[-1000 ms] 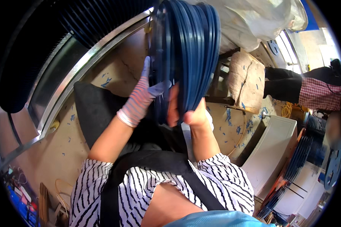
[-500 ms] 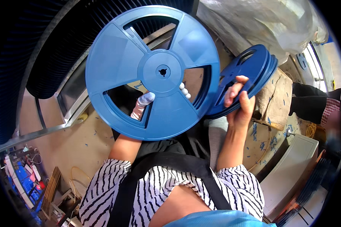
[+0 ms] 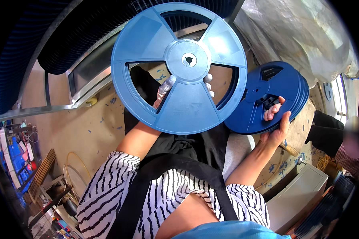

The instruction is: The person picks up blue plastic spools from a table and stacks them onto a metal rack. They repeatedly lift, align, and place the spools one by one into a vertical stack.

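Note:
A large light-blue plastic reel, with a round hub and three cut-out windows, faces me at the upper middle. My left hand grips it around the lower spoke: the thumb is in the left window, and covered fingertips show in the right one. Further rims show behind its face through the windows. To the right, a stack of darker blue reels is tilted, several rims fanned at its edge. My right hand is closed on that stack's right side, fingers coming through a window and thumb along the rim. The two sets overlap or nearly touch.
Large black ribbed rolls lie on a metal frame at upper left. Translucent sheeting hangs at upper right above a cloth-covered block. A beige cabinet stands at lower right. Blue scraps litter the floor; another person's sleeve shows far right.
The large reel in my left hand has shifted right and slightly up. The stack in my right hand has moved right and down and turned its face more toward me. Both grips are kept.

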Available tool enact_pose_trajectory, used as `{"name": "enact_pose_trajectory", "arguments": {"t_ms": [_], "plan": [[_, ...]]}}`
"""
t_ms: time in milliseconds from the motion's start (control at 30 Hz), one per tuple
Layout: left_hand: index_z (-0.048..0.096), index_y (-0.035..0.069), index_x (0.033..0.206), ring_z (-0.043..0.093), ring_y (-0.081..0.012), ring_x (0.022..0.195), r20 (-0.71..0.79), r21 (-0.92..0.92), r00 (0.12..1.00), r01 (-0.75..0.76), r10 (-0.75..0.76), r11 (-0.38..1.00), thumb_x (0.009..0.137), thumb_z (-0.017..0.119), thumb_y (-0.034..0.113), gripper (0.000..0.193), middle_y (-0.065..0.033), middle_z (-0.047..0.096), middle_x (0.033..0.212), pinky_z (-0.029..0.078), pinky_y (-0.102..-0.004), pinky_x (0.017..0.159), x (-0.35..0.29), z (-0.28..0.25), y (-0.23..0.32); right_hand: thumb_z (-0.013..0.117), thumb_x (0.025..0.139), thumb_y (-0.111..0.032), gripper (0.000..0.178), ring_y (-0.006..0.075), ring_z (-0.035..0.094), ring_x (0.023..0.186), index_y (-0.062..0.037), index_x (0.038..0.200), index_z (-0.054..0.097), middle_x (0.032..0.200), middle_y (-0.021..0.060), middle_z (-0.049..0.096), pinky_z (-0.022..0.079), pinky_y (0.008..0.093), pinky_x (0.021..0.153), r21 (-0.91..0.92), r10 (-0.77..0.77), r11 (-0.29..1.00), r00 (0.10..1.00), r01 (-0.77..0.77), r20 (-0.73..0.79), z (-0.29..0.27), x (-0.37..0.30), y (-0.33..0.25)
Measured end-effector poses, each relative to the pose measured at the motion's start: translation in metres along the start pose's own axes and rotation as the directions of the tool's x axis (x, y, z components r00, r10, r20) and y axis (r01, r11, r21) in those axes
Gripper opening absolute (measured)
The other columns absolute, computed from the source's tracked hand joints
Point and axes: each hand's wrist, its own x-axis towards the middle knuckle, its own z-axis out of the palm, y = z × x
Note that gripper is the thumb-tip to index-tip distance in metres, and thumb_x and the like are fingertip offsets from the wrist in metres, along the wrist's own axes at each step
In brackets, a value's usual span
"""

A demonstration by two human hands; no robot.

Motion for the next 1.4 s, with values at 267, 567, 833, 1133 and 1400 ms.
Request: {"name": "enact_pose_trajectory", "arguments": {"t_ms": [267,567,833,1133,1400], "plan": [[0.032,0.002,0.143,0.054,-0.0379,0.118,0.094,0.067,0.986,-0.144,0.138,0.987,0.083,0.071,0.032,0.077,-0.0226,0.049,0.131,0.045,-0.0521,0.103,0.002,0.007,-0.001,0.057,0.095,-0.034,0.067,0.0182,0.056,0.078,0.0069,0.14,0.029,0.105,0.0145,0.059,0.047,0.0297,0.068,0.317,-0.235,0.928,0.968,0.197,0.085,-0.043,0.0,-0.009],[0.036,0.003,0.142,0.047,-0.0288,0.123,-0.064,0.233,0.948,-0.288,0.31,0.929,0.062,0.08,0.025,0.094,-0.019,0.035,0.144,0.033,-0.0442,0.11,-0.019,0.017,0.011,0.063,0.092,-0.033,0.064,0.0161,0.057,0.068,0.0038,0.137,0.036,0.095,0.0115,0.06,0.045,0.0269,0.055,0.633,-0.285,0.768,0.935,0.091,0.212,-0.073,-0.003,-0.001],[0.031,0.009,0.144,0.044,-0.0327,0.126,0.097,0.459,0.988,-0.154,0.123,0.875,0.068,0.084,0.035,0.096,-0.0176,0.044,0.134,0.039,-0.0487,0.108,-0.037,-0.001,0.021,0.063,0.092,-0.032,0.061,0.0156,0.059,0.067,0.005,0.134,0.038,0.094,0.0127,0.062,0.048,0.025,0.055,0.767,-0.324,0.642,0.908,0.005,0.265,-0.084,-0.007,0.007],[0.03,0.006,0.144,0.047,-0.029,0.124,0.047,0.441,0.993,-0.121,0.112,0.889,0.074,0.08,0.028,0.089,-0.0174,0.04,0.139,0.034,-0.0482,0.113,-0.038,-0.003,0.025,0.064,0.091,-0.036,0.068,0.0172,0.058,0.082,-0.0011,0.142,0.035,0.106,0.008,0.061,0.048,0.0297,0.07,0.826,-0.25,0.563,0.951,-0.009,0.181,-0.091,-0.008,0.013],[0.024,-0.002,0.146,0.048,-0.0276,0.124,-0.272,0.378,0.927,-0.143,0.257,0.915,0.085,0.068,0.025,0.08,-0.0187,0.049,0.134,0.036,-0.043,0.111,-0.033,0.002,-0.003,0.066,0.09,-0.032,0.065,0.0188,0.064,0.088,-0.0005,0.14,0.038,0.109,0.0098,0.063,0.054,0.0296,0.076,0.728,-0.19,0.686,0.964,-0.006,0.187,-0.082,-0.003,0.013]]}}
